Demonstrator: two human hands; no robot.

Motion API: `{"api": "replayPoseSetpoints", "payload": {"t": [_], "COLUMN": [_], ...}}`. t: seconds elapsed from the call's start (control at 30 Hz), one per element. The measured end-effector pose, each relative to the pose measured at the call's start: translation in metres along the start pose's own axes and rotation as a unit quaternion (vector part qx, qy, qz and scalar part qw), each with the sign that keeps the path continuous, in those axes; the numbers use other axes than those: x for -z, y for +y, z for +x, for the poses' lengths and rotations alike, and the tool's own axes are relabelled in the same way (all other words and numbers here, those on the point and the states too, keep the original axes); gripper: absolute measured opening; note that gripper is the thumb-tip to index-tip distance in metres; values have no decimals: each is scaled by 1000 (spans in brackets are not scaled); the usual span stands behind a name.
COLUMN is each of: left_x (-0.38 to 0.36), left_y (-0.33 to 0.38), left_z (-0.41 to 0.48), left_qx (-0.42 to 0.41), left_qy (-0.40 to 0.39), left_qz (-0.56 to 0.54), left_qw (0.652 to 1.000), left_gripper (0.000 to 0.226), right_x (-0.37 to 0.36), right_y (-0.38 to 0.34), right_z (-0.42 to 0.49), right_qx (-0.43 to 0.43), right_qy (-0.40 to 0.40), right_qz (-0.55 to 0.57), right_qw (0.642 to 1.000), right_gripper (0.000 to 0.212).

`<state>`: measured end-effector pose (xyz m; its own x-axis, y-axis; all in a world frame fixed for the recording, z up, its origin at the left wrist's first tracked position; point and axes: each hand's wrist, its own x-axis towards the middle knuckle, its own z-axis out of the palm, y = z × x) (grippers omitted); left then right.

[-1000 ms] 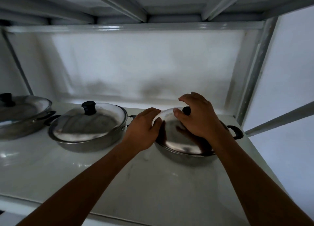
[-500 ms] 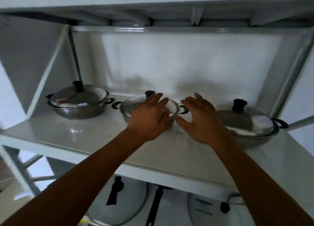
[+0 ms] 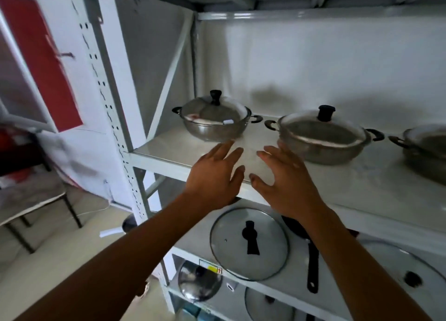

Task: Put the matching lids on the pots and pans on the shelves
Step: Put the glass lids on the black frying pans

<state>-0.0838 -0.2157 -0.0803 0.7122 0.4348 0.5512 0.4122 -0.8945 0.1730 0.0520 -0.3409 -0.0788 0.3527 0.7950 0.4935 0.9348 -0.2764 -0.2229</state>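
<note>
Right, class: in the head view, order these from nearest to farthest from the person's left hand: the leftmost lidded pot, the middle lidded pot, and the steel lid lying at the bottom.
From the left hand:
1. Leftmost lidded pot, just above and behind it.
2. Middle lidded pot, off to the right.
3. Steel lid, well below on a lower shelf.

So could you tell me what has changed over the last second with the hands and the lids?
Both hands, left and right, let go of the right-hand pot's lid and drew back leftward, now open and empty before the shelf edge. All three top-shelf pots stayed lidded; the middle pot is unmoved.
</note>
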Motion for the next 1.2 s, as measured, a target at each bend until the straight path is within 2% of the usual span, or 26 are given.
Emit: {"api": "replayPoseSetpoints", "payload": {"t": [0.17,0.37,0.43,0.5,0.57,0.67,0.73,0.8,0.9,1.0,1.13,1.2], "left_x": [-20,-72,-94,-117,-140,-171,-192,-212,-242,-271,-304,-314], "left_y": [-35,-64,-82,-101,-125,-159,-184,-206,-231,-250,-271,-277], "left_z": [-32,-68,-80,-93,-103,-108,-102,-91,-73,-61,-62,-65], "left_qx": [31,15,-13,-52,-65,-12,24,52,77,96,135,140], "left_qy": [-8,5,49,125,150,51,-24,-82,-145,-196,-279,-305], "left_qz": [0,-17,-32,-37,-20,10,23,19,9,-3,-16,-9], "left_qw": [999,1000,998,990,986,999,999,995,986,976,951,942], "left_gripper": [51,44,37,31,31,38,42,46,49,50,51,54], "right_x": [-49,-121,-152,-182,-215,-262,-293,-320,-356,-378,-390,-386], "right_y": [-19,-25,-27,-28,-25,-14,-2,12,36,52,71,85], "right_z": [-13,-47,-52,-57,-59,-64,-62,-57,-50,-47,-50,-52], "right_qx": [31,66,77,97,106,37,-52,-126,-187,-253,-313,-344], "right_qy": [15,46,90,167,234,242,157,72,-22,-89,-46,-58], "right_qz": [32,53,47,30,12,-5,-35,-76,-126,-180,-152,-123], "right_qw": [999,995,992,981,966,970,986,987,974,946,936,929], "right_gripper": [60,59,51,39,30,25,33,44,58,52,36,34]}}
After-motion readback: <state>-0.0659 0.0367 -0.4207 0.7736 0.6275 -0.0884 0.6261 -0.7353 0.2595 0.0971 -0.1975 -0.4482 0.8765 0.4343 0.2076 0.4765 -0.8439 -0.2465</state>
